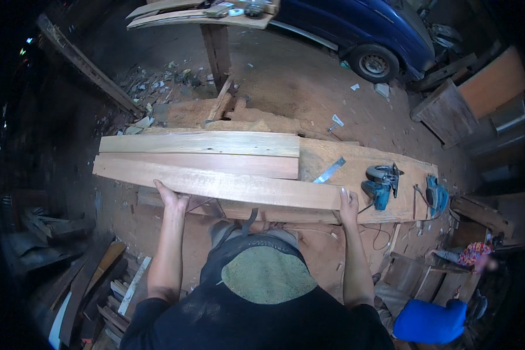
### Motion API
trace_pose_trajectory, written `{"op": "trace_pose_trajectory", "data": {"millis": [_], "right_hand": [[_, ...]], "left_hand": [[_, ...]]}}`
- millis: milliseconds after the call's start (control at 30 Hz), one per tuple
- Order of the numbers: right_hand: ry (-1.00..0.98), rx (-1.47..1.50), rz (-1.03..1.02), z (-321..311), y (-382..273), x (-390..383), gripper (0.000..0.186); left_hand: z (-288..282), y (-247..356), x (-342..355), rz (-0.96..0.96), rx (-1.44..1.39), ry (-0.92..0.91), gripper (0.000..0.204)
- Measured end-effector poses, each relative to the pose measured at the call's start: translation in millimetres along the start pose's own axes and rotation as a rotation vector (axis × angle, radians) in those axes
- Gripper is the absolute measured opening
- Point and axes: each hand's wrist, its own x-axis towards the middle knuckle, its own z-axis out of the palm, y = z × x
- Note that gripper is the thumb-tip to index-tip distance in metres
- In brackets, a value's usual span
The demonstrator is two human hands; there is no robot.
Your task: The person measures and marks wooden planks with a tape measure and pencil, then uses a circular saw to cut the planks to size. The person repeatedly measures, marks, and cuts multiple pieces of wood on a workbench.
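A long pale wooden board [245,188] lies across in front of me, tilted slightly, its right end nearer to me. My left hand [172,196] grips its near edge left of the middle, thumb on top. At the right end, my right hand [349,206] is closed around the board; fingers underneath are hidden. Just beyond it, a pinkish board [233,165] and a yellowish board [198,143] lie side by side on the wooden workbench [361,160]. A flat metal strip [330,169] rests right of them, then a teal circular saw [380,188].
Another teal power tool [436,193] sits at the bench's right end, with cables hanging below. Scrap wood [93,286] is piled at lower left. Beyond the bench stand a post [216,55] under a plank-laden shelf and a blue car [356,26]. A person in blue [430,321] is at lower right.
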Motion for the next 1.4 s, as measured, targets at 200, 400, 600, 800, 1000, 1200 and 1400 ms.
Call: {"op": "trace_pose_trajectory", "data": {"millis": [200,400,600,800,1000,1200,1400], "right_hand": [[0.013,-0.077,0.011,76.0,-17.8,46.6,0.049],[-0.009,-0.063,0.116,127.4,-25.4,76.7,0.05],[-0.011,-0.134,0.059,111.6,-1.1,86.2,0.045],[0.023,-0.024,0.19,106.6,-77.7,39.4,0.047],[-0.021,0.175,0.189,64.8,-98.9,-25.7,0.037],[-0.354,0.355,0.502,32.3,-117.5,-20.6,0.051],[-0.363,-0.284,0.314,19.8,-127.1,-16.4,0.042]], "left_hand": [[7.1,30.6,55.3,0.045,-0.028,-0.051,0.095],[-58.1,68.5,103.1,-0.231,0.857,-0.169,0.085],[-21.6,77.2,88.5,0.627,1.585,-0.3,0.062],[5.9,115.9,51.8,1.169,2.164,-0.615,0.102],[-3.1,149.6,90.1,0.975,2.296,-0.984,0.092],[50.0,163.6,59.8,0.701,2.2,-1.202,0.047],[79.7,170.7,58.4,0.067,2.109,-1.041,0.039]]}}
